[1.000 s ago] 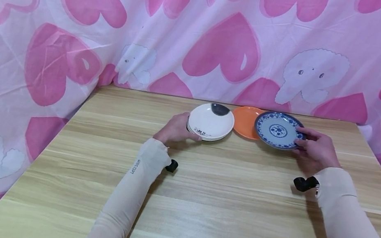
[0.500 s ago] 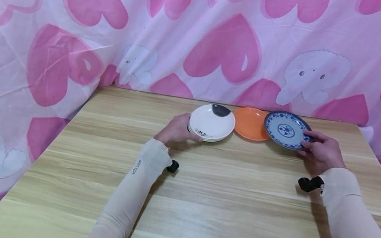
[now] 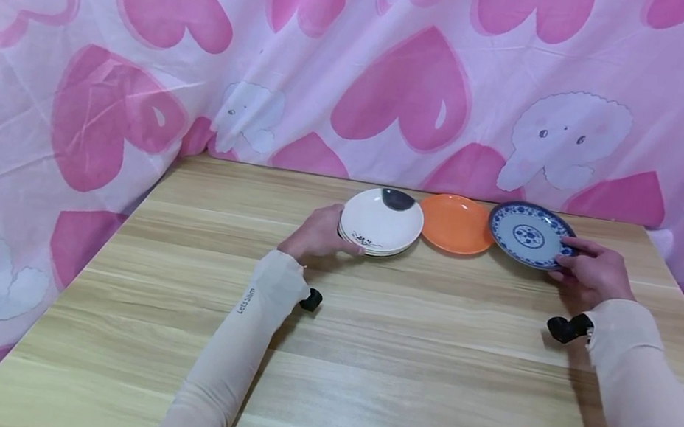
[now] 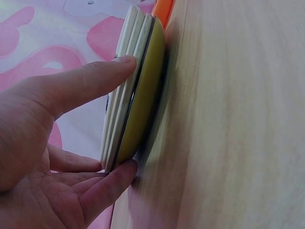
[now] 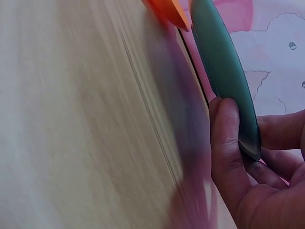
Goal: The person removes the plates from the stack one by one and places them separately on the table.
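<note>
right hand pinches the rim of the blue plate just to its left, while left hand grips the white plates just to its right; all judged stiff, slick, breakable, best held rim-first, supported beneath.

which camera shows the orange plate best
The head view: it shows most of the orange plate's top face, between the stack of plates and the blue-patterned plate. The left wrist view catches only a sliver at the top edge; the right wrist view, a small piece cut off there.
</note>
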The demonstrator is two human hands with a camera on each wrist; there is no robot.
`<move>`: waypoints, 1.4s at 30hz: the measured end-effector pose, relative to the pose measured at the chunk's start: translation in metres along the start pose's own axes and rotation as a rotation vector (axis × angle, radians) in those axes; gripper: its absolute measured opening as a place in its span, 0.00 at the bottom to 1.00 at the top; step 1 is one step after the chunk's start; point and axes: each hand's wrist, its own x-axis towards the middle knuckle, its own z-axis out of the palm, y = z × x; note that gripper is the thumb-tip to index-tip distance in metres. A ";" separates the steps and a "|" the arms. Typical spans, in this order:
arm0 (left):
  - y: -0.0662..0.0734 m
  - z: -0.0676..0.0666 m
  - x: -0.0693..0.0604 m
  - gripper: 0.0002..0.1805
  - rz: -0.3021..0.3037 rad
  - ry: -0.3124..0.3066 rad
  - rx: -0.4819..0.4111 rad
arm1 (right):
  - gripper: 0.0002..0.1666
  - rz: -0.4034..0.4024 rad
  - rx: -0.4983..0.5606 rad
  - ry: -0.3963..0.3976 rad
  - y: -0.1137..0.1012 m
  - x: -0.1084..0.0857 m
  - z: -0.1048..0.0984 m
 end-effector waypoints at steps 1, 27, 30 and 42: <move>0.000 0.000 0.000 0.47 0.000 -0.001 -0.002 | 0.37 0.006 -0.002 0.001 0.000 0.001 -0.001; 0.000 0.000 0.000 0.49 0.004 -0.004 0.013 | 0.38 0.064 0.045 0.057 0.004 0.012 -0.011; 0.000 -0.001 0.000 0.48 -0.003 -0.006 0.014 | 0.38 0.048 0.033 0.057 0.003 0.013 -0.010; -0.001 0.000 0.001 0.47 0.002 -0.005 0.022 | 0.37 0.011 -0.085 0.086 0.003 0.014 -0.006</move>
